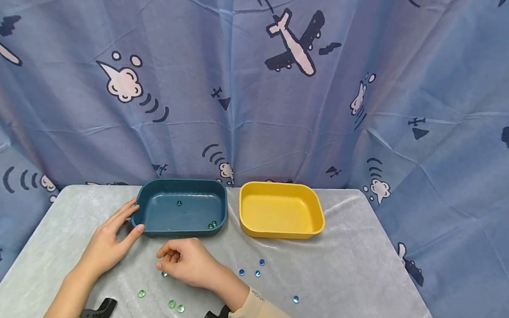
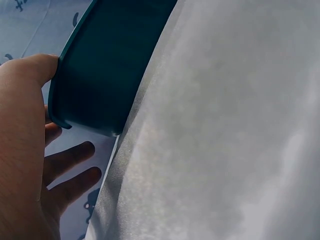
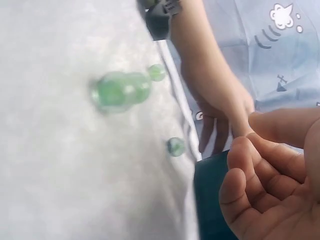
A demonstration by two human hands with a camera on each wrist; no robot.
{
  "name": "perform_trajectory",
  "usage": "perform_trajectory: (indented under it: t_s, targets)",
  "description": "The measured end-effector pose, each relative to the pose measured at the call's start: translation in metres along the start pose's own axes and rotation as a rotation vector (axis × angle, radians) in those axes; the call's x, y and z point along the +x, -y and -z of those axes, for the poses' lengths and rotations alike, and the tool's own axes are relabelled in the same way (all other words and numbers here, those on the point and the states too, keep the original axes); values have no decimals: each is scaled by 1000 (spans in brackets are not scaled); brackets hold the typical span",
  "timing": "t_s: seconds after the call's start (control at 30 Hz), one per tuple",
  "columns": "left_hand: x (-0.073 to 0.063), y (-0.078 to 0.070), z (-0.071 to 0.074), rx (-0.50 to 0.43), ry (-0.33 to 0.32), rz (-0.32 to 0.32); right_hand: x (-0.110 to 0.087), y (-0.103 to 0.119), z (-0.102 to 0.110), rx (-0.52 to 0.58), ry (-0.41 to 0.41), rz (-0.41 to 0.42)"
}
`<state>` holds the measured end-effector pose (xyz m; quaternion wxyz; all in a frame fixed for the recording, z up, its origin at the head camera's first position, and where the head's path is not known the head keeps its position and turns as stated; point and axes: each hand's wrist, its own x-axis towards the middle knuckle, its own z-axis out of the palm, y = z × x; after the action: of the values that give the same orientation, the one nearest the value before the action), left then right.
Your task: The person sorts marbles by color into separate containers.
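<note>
While the left hand (image 1: pixel 103 247) rests against the left end of a teal tray (image 1: pixel 162 214), its thumb touches the near corner of the rim and the other fingers lie spread and fairly straight along the outer wall. The right hand (image 1: pixel 192 263) hangs over the counter (image 1: pixel 360 272) just in front of that tray, fingers loosely curled, thumb and index finger slightly parted — nothing shows between them. Just below that thumb lies a green marble (image 1: pixel 164 274), partly covered in the head view but apart from the fingers in the right wrist view.

Three more green marbles lie nearer the person: one on the left (image 1: pixel 141 293), and a pair close together, one (image 1: pixel 172 304) just left of the other (image 1: pixel 181 309). Inside the teal tray, a dark green marble (image 1: pixel 179 203) sits toward the far wall, and two more (image 1: pixel 212 224) are side by side in the near right corner.

Right of the teal tray, across a narrow gap, stands a yellow tray (image 1: pixel 279 212). Before it, three blue marbles (image 1: pixel 257 273) form a loose cluster — a fourth (image 1: pixel 295 299) lies nearer the person and farther right. Behind the counter hangs a blue curtain (image 1: pixel 191 42) printed with airplanes and clouds.
</note>
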<state>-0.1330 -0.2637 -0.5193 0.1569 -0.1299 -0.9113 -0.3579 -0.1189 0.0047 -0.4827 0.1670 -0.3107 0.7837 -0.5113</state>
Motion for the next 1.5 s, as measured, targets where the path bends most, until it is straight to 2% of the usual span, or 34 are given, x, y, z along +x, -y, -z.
perform_trajectory:
  t_s: [0.2, 0.37, 0.67, 0.87, 1.23, 1.5]
  targets:
    - [1, 0, 1, -5, 4, -1, 0, -6, -5, -98, 31, -57]
    - [2, -2, 3, -4, 14, 9, 1, -10, -8, -175, 60, -69]
    - [2, -2, 4, 8, -3, -7, 3, -15, -13, -304, 81, -30]
    - [1, -1, 3, 4, 7, -2, 3, -17, -14, -339, 84, -17]
    - [-1, -1, 1, 0, -1, -5, 2, -19, -13, -438, 138, 32]
    - [0, -1, 0, -4, -5, -7, 1, -17, -12, -455, 126, 47]
